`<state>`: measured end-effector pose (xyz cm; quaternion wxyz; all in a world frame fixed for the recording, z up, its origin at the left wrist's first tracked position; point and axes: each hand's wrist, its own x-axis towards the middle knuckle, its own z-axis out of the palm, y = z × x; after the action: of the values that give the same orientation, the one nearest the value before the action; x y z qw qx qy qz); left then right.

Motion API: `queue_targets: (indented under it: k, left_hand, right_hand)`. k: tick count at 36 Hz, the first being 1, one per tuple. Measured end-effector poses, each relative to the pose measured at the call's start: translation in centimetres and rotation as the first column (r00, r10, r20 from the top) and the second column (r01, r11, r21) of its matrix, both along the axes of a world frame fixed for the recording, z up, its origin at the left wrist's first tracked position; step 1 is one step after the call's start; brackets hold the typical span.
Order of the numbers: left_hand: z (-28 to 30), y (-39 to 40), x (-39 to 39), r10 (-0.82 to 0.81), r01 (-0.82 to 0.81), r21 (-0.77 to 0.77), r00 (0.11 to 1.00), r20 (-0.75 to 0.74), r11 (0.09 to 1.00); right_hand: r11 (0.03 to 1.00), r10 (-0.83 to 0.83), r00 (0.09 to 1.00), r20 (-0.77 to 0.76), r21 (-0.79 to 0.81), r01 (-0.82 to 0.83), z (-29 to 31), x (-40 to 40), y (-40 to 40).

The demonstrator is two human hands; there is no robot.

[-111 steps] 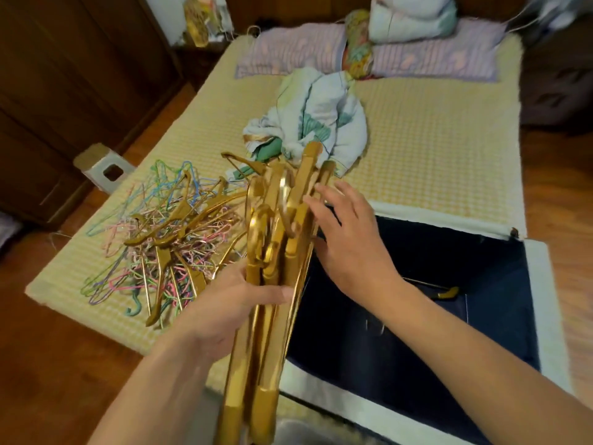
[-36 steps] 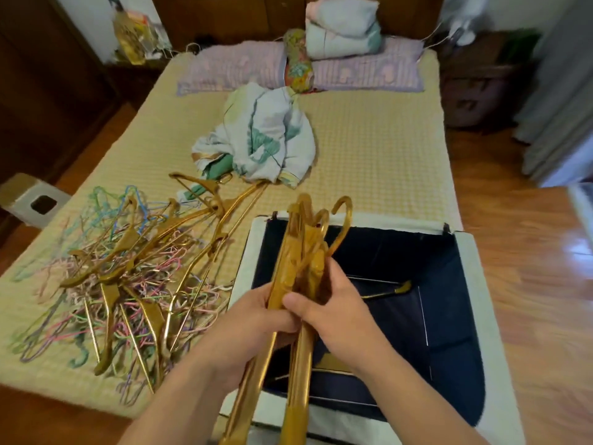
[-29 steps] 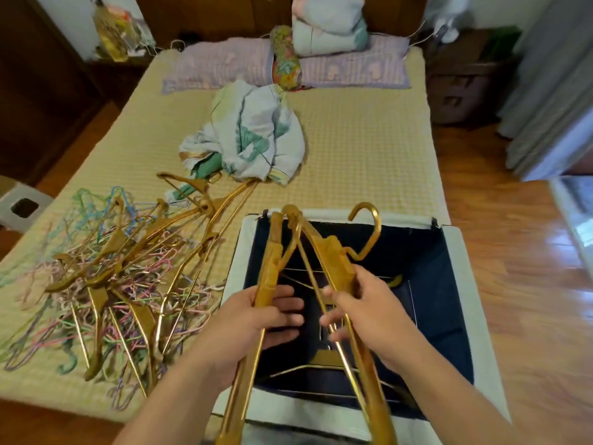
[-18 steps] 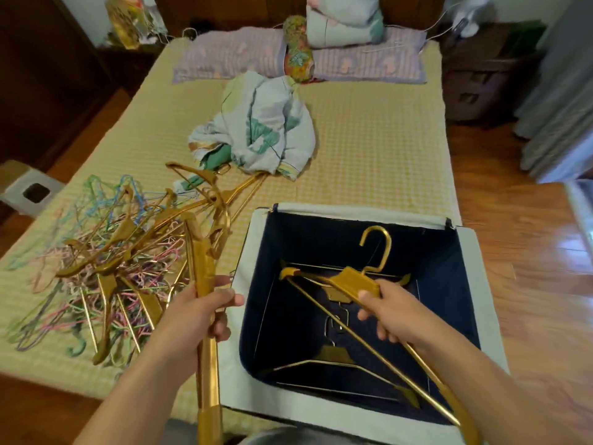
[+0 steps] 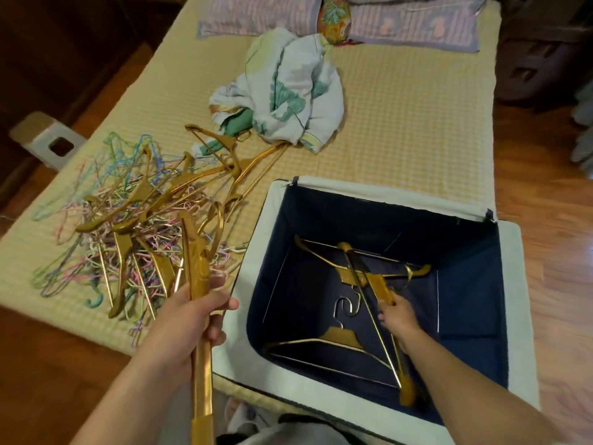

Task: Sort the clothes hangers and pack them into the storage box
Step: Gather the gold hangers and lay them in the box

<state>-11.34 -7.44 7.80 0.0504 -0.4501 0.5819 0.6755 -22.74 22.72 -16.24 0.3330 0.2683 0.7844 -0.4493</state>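
Right hand (image 5: 396, 317): reaches deep in the storage box (image 5: 382, 195), fingers pinching a gold hanger (image 5: 378, 289) to lay it flat on those there.
Left hand (image 5: 195, 319): left of the box, fist round the remaining gold bundle (image 5: 197, 274), kept ready.
Tangled pile (image 5: 134, 226): further left, unsorted.

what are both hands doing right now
Left hand: grips a bundle of gold hangers.
Right hand: inside the storage box, holding a gold hanger.
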Motion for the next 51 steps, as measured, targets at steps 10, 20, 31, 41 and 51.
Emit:
queue_targets:
  k: [10,20,31,41,51]
  left_hand:
    - [-0.4,0.3,0.0,0.01,-0.01,0.019,1.0,0.003,1.0]
    - [-0.1,1.8,0.2,-0.058,0.058,0.01,0.998,0.029,0.998]
    - [-0.1,2.1,-0.1,-0.046,0.046,0.011,0.998,0.036,0.999]
    - [-0.3,2.1,0.6,-0.091,0.094,-0.056,0.994,0.063,0.994]
    - [-0.7,1.0,0.7,-0.166,0.193,-0.227,0.977,0.133,0.955]
  right_hand:
    - [0.998,0.057,0.997,0.044,0.033,-0.059,0.2,3.1,0.2]
    - [0.848,0.392,0.869,0.302,0.247,-0.468,-1.3,4.1,-1.0]
    - [0.529,0.674,0.684,0.281,0.464,-0.711,-0.2,1.7,0.4]
    - [0.397,0.776,0.556,0.297,0.454,-0.797,-1.4,1.7,0.4]
    - [-0.022,0.966,0.129,0.225,0.567,-0.824,-1.4,-1.3,-0.7]
